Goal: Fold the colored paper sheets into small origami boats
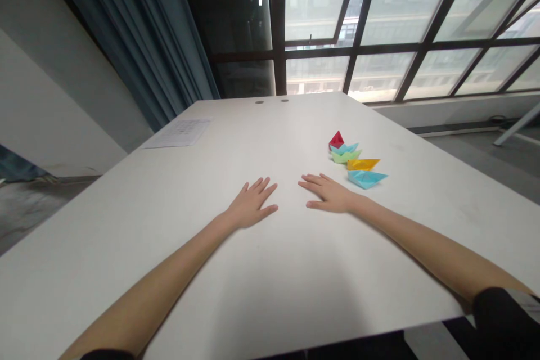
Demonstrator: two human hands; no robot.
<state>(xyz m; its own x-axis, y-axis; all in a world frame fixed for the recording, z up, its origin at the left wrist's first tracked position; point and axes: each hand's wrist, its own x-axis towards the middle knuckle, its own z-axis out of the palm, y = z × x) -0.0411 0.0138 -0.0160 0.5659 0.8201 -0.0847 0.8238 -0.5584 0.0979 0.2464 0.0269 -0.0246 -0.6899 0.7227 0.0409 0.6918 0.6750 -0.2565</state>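
Honestly, the left hand (248, 206) and right hand (331, 194) are resting flat, opened out, holding nothing, so going gently is probably sparing the boats (361, 165) at right.

Colours: red boat (336, 139), pale-blue boat (345, 148), light-green boat (346, 156), orange-yellow boat (363, 165), sky-blue boat (366, 179) (two blues, nearest one stronger). Tabletop (270, 281) plain white. Paper sheet (181, 133) white, grey printed marks. Curtain (139, 22) slate blue, darker fold stripes. Window frame (278, 22) dark brown. Right sleeve (495, 318) black, greyish patch.
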